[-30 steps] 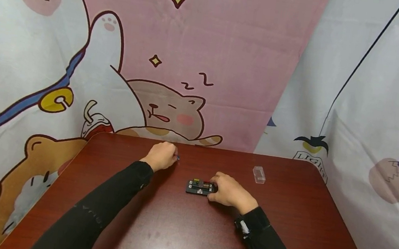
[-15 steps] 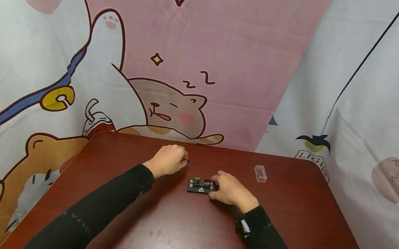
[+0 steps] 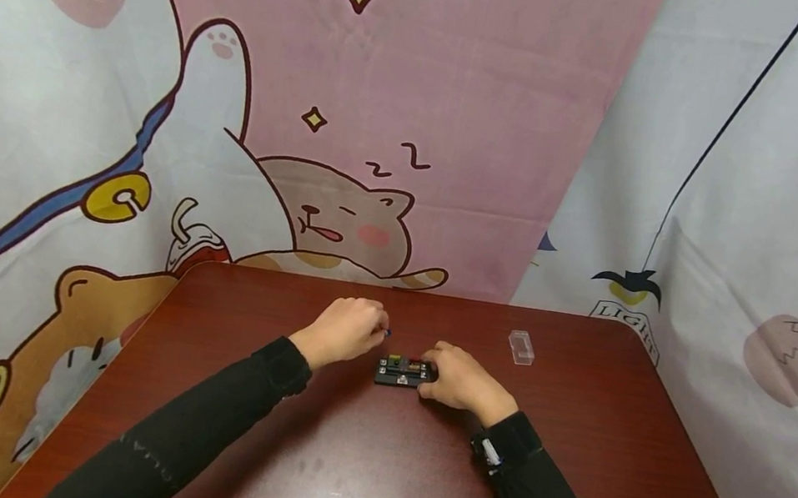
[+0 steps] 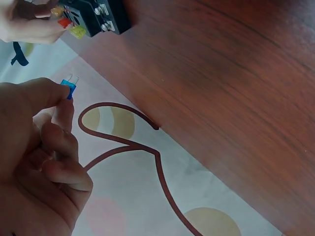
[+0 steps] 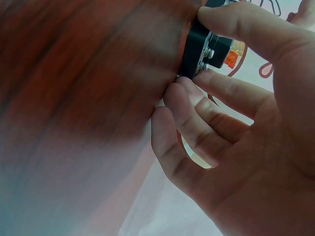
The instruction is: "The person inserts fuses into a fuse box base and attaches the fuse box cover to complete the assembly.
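Observation:
My left hand (image 3: pixel 346 330) pinches a small blue blade fuse (image 4: pixel 69 89) between thumb and forefinger. Its two metal prongs point away from the fingertips in the left wrist view. Just to the right and nearer, a black fuse block (image 3: pixel 391 379) lies on the table. Orange, red and yellow fuses (image 4: pixel 78 32) stand in it, beside silver screw terminals (image 4: pixel 105 25). At the block's right end my right hand (image 3: pixel 463 382) grips it, thumb on the near side and fingers on the far side. The left hand is raised near the block's far left corner.
A clear plastic box (image 3: pixel 520 347) stands on the brown table (image 3: pixel 372 456), behind and right of the right hand. Beyond the table's far edge hangs a cartoon-printed cloth (image 3: pixel 461 123).
My left hand has moved right and a little nearer with the blue blade fuse, towards the fuse block. My right hand keeps its grip on the block, which has stayed in place.

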Action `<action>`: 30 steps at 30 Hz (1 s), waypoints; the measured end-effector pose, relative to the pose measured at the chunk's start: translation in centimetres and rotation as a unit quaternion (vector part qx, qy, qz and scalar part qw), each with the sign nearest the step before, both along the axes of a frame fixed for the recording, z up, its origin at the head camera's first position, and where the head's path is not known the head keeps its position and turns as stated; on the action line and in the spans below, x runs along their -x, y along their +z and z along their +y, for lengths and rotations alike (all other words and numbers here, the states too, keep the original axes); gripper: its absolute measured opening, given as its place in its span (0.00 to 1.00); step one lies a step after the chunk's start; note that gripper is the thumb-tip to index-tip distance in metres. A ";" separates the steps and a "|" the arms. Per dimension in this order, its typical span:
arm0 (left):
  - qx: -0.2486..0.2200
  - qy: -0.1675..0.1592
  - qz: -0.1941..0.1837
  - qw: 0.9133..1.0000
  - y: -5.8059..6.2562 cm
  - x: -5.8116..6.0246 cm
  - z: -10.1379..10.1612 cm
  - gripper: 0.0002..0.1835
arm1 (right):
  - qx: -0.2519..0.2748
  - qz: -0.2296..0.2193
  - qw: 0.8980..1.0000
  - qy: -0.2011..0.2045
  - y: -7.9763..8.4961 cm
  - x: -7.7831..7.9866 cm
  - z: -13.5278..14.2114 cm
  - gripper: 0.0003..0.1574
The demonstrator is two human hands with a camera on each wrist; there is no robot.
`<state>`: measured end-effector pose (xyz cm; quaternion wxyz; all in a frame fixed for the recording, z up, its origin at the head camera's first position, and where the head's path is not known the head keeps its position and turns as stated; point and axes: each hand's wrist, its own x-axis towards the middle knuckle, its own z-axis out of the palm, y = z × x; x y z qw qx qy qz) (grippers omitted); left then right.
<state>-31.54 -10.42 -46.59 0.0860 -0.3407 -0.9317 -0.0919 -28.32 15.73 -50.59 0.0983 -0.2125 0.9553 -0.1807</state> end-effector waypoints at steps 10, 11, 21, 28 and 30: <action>0.015 -0.032 0.009 0.999 -0.3 -1.3 0.8 0.05 | 0.000 -0.002 1.000 -0.001 0.0 0.1 0.0 0.32; 0.017 -0.034 0.010 0.999 -0.4 -1.4 0.9 0.04 | 0.000 -0.001 1.000 0.000 0.0 0.1 0.0 0.32; 0.031 -0.040 0.026 0.998 -0.7 -2.1 1.1 0.03 | 0.004 0.001 1.000 0.000 -0.1 0.0 -0.1 0.30; 0.045 -0.040 0.015 0.998 -1.1 -2.4 1.4 0.04 | 0.007 0.002 1.000 -0.003 -0.2 0.1 0.0 0.30; 0.045 -0.041 0.009 0.998 -1.2 -2.5 1.5 0.04 | 0.007 0.003 1.000 -0.005 -0.3 0.1 0.0 0.30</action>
